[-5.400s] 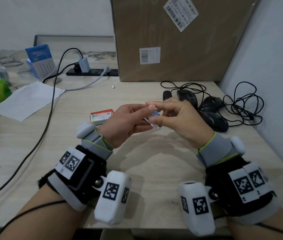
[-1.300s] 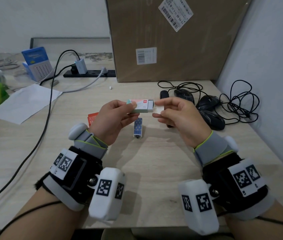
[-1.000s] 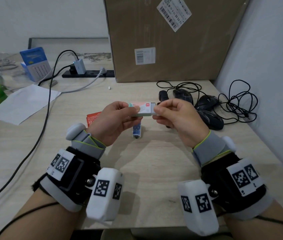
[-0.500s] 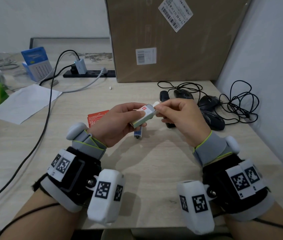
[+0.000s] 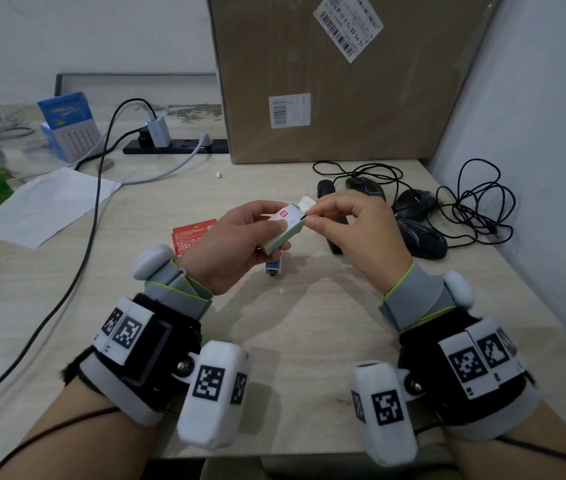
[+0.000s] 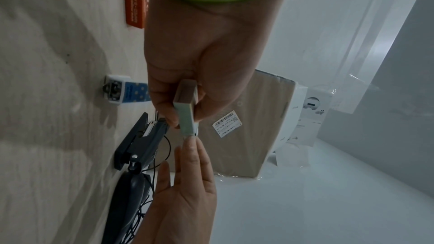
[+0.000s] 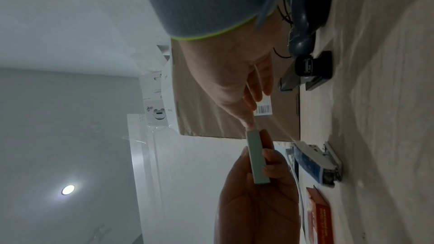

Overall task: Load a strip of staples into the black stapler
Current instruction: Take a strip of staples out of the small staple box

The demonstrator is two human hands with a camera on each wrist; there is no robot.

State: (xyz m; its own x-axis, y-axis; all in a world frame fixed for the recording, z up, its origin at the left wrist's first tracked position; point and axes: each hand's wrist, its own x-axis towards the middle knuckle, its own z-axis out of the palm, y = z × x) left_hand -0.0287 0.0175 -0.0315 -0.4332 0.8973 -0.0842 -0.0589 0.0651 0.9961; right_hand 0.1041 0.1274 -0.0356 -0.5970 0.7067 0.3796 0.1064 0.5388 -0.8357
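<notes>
My left hand [image 5: 267, 225] grips a small pale green and white staple box [image 5: 283, 228] above the desk, tilted with its far end raised. The box's white end flap [image 5: 307, 203] stands open. My right hand [image 5: 312, 214] pinches that open end between thumb and forefinger; what is inside is hidden. In the wrist views the box [image 6: 186, 110] [image 7: 257, 157] shows edge-on between both hands. The black stapler [image 5: 325, 190] lies on the desk behind my right hand, with its top raised in the wrist views [image 6: 138, 146] [image 7: 307, 70].
A small blue stapler [image 5: 273, 266] lies under my left hand and a red box [image 5: 193, 233] to its left. Several black mice with cables [image 5: 420, 230] lie at the right, and a big cardboard box [image 5: 326, 81] stands behind. Paper [image 5: 42, 206] and a power strip [image 5: 174, 147] lie at the left.
The blue stapler I held earlier now lies on the desk. Over the last second the staple box tilted from level to slanted, and its end flap came open under my right fingers.
</notes>
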